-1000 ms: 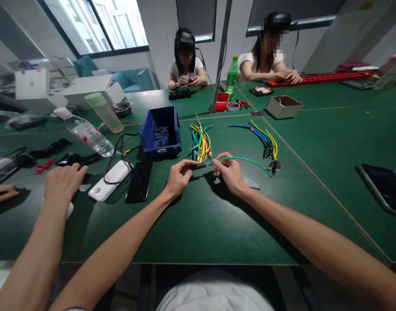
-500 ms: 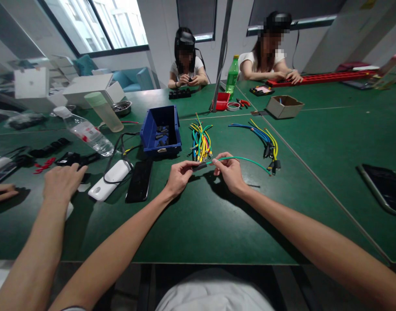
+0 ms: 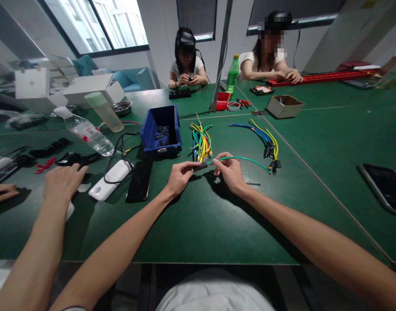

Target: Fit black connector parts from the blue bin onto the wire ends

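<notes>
My left hand [image 3: 179, 177] pinches a small black connector [image 3: 198, 166] above the green table [image 3: 201, 216]. My right hand [image 3: 229, 171] grips a green wire [image 3: 246, 160] close to its end, right beside that connector; the wire arcs off to the right. Just beyond my hands lies a bundle of yellow, green and blue wires [image 3: 201, 140]. A second bunch of blue and yellow wires with black connectors [image 3: 265, 140] lies to the right. A blue bin [image 3: 161, 129] holding black connectors stands behind my left hand.
A co-worker's arm and hand [image 3: 62, 181] rest at the left near a white power bank [image 3: 107, 180] and black phone [image 3: 139, 181]. A water bottle [image 3: 86, 131], a cardboard box [image 3: 283, 106] and another phone [image 3: 384, 188] lie around. Two people sit at the far side.
Hardly anything has moved; my hands stay together at the connector and wire end, with the connector tilted very slightly lower.
</notes>
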`<state>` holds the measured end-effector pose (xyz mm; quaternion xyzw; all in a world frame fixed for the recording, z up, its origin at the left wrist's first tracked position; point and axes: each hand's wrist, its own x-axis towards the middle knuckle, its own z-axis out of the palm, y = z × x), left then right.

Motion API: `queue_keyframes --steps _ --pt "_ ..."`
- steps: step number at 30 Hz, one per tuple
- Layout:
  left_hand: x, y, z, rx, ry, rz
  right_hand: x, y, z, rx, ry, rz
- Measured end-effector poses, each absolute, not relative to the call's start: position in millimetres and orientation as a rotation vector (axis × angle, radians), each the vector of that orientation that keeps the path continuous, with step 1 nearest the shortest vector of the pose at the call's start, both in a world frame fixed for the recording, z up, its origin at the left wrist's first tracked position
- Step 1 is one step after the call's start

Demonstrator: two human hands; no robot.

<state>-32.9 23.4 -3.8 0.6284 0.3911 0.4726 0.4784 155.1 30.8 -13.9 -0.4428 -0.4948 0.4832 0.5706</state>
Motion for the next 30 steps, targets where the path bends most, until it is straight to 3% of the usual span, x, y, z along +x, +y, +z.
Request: queue_keyframes --steps 30 --pt "-34.6 23.8 -4.0 1.483 0.958 1.097 155.3 30.5 -13.5 -1.034 -1.178 1.147"
